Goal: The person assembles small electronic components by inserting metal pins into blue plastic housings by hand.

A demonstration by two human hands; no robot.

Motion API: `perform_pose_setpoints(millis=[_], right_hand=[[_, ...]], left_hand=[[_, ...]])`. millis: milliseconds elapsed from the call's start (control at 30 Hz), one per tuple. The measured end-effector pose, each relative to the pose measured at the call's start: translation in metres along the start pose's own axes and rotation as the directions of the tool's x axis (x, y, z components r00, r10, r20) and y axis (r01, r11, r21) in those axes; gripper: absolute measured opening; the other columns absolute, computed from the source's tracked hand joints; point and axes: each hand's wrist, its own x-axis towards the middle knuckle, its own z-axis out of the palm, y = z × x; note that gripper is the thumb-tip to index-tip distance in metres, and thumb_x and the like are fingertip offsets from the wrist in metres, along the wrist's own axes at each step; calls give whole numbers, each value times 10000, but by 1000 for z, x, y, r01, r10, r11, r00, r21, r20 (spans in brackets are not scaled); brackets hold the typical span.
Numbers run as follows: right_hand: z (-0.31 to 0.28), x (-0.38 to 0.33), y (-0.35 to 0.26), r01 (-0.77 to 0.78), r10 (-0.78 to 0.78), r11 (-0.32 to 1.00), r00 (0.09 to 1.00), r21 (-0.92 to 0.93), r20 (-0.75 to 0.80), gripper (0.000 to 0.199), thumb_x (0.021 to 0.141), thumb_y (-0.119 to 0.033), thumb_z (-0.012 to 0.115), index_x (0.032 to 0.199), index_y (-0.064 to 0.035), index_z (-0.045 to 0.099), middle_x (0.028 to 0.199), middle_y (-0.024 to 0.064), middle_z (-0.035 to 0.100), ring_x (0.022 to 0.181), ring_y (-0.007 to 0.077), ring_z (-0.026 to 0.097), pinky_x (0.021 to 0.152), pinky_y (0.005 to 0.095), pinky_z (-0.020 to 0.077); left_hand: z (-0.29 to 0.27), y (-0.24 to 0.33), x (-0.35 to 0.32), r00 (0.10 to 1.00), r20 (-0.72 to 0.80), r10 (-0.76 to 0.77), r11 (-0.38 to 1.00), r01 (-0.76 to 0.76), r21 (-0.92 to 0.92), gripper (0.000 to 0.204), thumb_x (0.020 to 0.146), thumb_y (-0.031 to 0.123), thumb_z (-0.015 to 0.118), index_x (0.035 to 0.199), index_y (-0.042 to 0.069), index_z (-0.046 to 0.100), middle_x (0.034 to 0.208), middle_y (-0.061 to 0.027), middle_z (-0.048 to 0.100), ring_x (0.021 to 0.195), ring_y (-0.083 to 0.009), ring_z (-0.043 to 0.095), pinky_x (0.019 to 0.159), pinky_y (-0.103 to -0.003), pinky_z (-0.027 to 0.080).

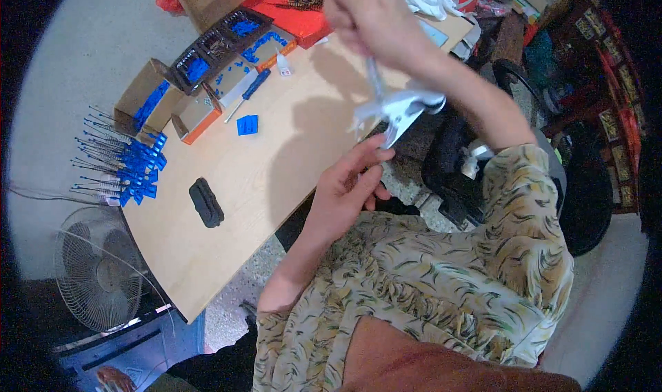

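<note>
A white and silver piece (407, 109), smeared by motion, is in front of me past the table's right edge; its kind cannot be made out. My left hand (345, 188) pinches its lower end between thumb and fingers. My right hand (369, 16) is raised above it over the far right of the table, fingers curled closed. Below that fist a thin greyish shaft (375, 78) runs down to the white piece. I cannot tell whether it is part of the piece or a separate tool, and the fist hides its top.
On the wooden table (241, 254) lie a black oblong case (206, 202), blue flat pieces (247, 124), a blue-handled screwdriver (248, 95) and a small white bottle (283, 64). Blue-based wire brushes (127, 161) stand left, boxes of blue parts (196, 68) behind. A fan (100, 271) stands beyond the left edge.
</note>
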Motion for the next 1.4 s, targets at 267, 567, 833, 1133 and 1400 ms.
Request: perform_pose_setpoints(millis=[267,567,833,1133,1400], right_hand=[[-94,58,41,-209,168,920,974,-331,-150,361,1065,-312,415,888,-53,593,727,55,570,631,161,568,540,334,452],[-168,88,54,-53,-106,438,988,-897,-111,385,1042,-254,443,900,47,637,810,240,684,774,406,663,712,484,501],[-267,162,167,483,-217,300,874,-823,435,199,880,-86,534,975,39,657,822,252,690,781,398,685,721,476,534],[-289,186,252,301,213,-152,940,-942,266,217,993,-181,489,1108,0,521,884,264,709,846,435,714,687,556,561],[-256,187,283,133,457,90,875,-987,160,392,1032,-307,365,1206,7,524,1224,346,632,1193,428,625,991,498,491]], left_hand=[[-5,13,-3,972,215,97,891,-181,416,573,913,-117,509,1458,56,475,1400,-147,556,920,-218,706,736,-323,580],[11,48,23,828,535,166,813,-422,401,731,745,-191,492,1436,47,476,1420,-206,508,860,-284,702,777,-380,579],[20,33,62,796,544,265,831,-474,289,700,738,-182,482,1412,5,489,1373,-214,523,838,-264,680,791,-369,566],[5,11,90,843,514,159,865,-370,339,541,833,-117,496,1364,-20,519,1361,-213,554,892,-282,692,797,-384,579],[-9,2,103,870,456,189,845,-380,375,455,859,-126,530,1306,-45,554,1299,-227,584,963,-339,703,833,-395,599]])
